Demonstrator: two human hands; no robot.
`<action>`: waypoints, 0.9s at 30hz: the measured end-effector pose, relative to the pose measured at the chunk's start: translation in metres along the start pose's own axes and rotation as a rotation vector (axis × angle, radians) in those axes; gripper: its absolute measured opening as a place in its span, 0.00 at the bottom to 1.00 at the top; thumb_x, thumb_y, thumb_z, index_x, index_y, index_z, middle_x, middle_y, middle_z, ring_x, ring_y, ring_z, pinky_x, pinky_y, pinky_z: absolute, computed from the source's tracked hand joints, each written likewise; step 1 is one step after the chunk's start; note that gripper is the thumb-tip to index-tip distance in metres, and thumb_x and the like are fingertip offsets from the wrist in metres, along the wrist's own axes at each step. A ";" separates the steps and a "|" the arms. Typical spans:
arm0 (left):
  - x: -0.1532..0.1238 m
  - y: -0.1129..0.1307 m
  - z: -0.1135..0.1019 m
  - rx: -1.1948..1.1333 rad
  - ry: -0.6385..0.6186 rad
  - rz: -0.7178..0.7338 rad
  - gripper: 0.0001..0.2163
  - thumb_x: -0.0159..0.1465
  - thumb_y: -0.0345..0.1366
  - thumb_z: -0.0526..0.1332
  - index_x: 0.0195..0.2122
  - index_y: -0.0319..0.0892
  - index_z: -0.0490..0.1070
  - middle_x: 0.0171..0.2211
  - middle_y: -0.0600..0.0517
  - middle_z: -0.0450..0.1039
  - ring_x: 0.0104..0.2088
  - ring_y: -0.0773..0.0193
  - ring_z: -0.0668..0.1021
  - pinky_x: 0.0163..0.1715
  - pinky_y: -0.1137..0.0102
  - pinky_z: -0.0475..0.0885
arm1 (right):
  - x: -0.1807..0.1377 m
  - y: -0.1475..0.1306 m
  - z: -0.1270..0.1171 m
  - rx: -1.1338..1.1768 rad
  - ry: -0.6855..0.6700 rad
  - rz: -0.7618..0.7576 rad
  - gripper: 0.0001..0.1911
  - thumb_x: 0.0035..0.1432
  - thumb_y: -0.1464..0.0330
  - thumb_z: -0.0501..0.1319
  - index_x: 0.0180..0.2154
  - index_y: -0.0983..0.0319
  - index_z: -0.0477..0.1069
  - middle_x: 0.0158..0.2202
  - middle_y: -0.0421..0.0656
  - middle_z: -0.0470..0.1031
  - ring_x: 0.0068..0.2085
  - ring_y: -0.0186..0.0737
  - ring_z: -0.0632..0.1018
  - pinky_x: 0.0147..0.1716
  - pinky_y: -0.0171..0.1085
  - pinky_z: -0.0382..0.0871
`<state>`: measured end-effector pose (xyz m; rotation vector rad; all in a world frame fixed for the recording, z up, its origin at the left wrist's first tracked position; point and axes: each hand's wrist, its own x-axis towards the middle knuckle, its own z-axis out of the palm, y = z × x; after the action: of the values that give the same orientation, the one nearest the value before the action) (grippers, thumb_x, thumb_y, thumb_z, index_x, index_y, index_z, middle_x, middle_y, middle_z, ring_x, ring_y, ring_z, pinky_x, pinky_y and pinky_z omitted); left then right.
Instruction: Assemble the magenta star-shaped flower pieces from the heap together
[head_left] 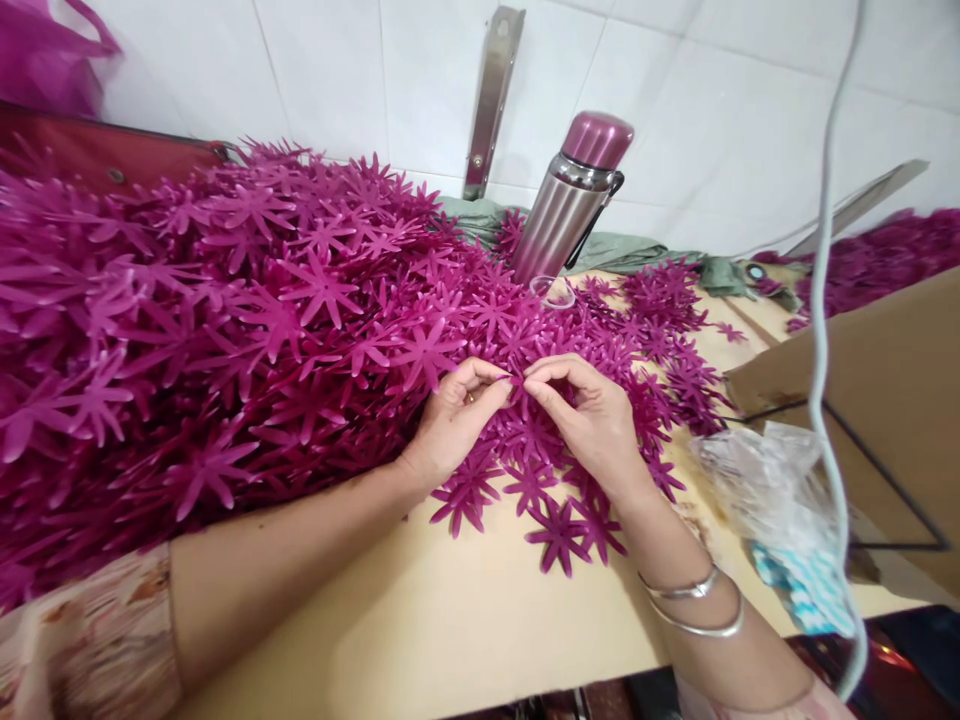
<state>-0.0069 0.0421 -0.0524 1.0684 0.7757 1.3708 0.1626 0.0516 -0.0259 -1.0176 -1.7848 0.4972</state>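
A big heap of magenta star-shaped petal pieces (247, 300) spreads over the left and middle of the table. At its right part, my left hand (457, 410) and my right hand (585, 410) meet almost fingertip to fingertip. Each has thumb and forefinger pinched together on a small magenta petal piece (517, 382) between them; the fingers cover most of it. Below my hands, several loose petal pieces (559, 535) lie flat on the bare table (420, 610).
Behind the heap stands a steel thermos (559, 205) with a magenta lid, near a clear ring (553, 292). A pale cable (821, 330) hangs down at the right, before a cardboard box (870, 400) and crumpled plastic bags (772, 480). A metal bracket (493, 100) is on the tiled wall.
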 end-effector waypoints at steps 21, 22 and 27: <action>0.000 0.000 0.002 -0.065 0.018 -0.034 0.07 0.62 0.39 0.69 0.37 0.44 0.73 0.35 0.56 0.73 0.37 0.67 0.75 0.46 0.70 0.73 | 0.000 0.028 0.004 0.471 0.232 0.331 0.16 0.59 0.54 0.70 0.34 0.56 0.69 0.28 0.34 0.68 0.28 0.35 0.68 0.31 0.35 0.66; 0.001 0.000 0.002 -0.079 0.033 -0.041 0.08 0.62 0.40 0.69 0.37 0.44 0.73 0.35 0.56 0.73 0.38 0.67 0.75 0.46 0.70 0.73 | 0.002 0.030 0.003 0.514 0.275 0.341 0.17 0.57 0.54 0.71 0.34 0.56 0.68 0.28 0.34 0.67 0.28 0.35 0.68 0.31 0.35 0.67; 0.002 -0.002 0.002 -0.103 0.090 -0.062 0.09 0.61 0.41 0.70 0.37 0.44 0.73 0.35 0.56 0.73 0.38 0.68 0.75 0.43 0.72 0.72 | 0.008 0.034 -0.004 0.607 0.407 0.378 0.21 0.51 0.53 0.75 0.34 0.56 0.67 0.29 0.33 0.70 0.28 0.33 0.71 0.32 0.34 0.69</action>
<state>-0.0044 0.0443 -0.0533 0.9002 0.7889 1.3986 0.1790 0.0771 -0.0440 -0.9302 -0.9858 0.9244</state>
